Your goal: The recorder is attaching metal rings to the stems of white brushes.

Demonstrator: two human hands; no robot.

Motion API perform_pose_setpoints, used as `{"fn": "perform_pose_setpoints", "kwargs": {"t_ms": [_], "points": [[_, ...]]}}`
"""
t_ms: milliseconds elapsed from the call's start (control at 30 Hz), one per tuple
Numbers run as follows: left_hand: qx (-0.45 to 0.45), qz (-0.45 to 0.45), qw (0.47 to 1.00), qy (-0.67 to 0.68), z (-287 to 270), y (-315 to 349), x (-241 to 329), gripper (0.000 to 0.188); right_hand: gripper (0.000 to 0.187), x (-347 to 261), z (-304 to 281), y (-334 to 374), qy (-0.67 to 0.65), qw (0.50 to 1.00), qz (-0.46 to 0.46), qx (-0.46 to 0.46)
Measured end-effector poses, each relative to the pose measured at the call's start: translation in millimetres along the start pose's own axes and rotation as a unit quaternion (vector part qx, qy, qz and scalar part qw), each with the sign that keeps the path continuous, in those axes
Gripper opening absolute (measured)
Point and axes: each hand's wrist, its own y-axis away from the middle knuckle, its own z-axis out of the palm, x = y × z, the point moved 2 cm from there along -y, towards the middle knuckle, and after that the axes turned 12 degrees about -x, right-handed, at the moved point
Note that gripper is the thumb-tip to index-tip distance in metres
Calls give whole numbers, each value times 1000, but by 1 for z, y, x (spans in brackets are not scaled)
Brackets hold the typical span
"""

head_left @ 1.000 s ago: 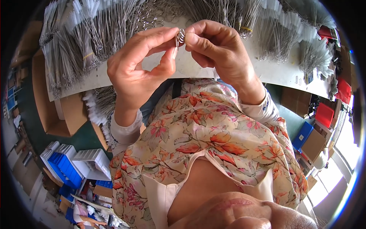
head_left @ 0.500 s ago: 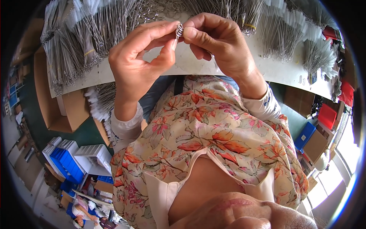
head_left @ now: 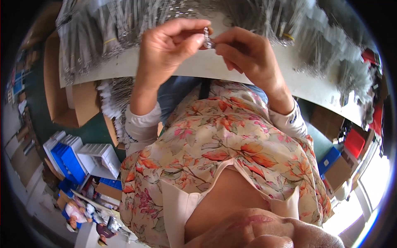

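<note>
Above the table's near edge, my left hand (head_left: 167, 49) and my right hand (head_left: 250, 53) meet fingertip to fingertip. Between them is a small cluster of shiny metal rings (head_left: 209, 43), looking like a short coil. The thumb and forefinger of my left hand pinch its upper left part, where one piece stands upright. My right thumb and forefinger close on the cluster's right side. Motion blur and the fingers hide how the rings join. Behind my hands, loose metal rings (head_left: 198, 13) lie heaped on the white table (head_left: 111, 66).
Bundles of thin wire brushes (head_left: 111, 31) with white bristles cover the table's left, and more brushes (head_left: 314, 45) its right. An open cardboard box (head_left: 84, 105) stands at left, near blue (head_left: 68, 161) and white bins (head_left: 101, 159). Other people (head_left: 76, 215) sit far off, lower left.
Both hands have shifted slightly right in view, and the metal rings have turned, with one piece now upright at the left fingertips. Both hands still pinch them. The whole view has shifted a little.
</note>
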Motion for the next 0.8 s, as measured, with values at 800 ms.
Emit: {"fn": "perform_pose_setpoints", "kwargs": {"t_ms": [800], "points": [[371, -67, 921, -91, -135, 120, 5, 30, 22, 71, 8, 6, 590, 776, -183, 123]]}}
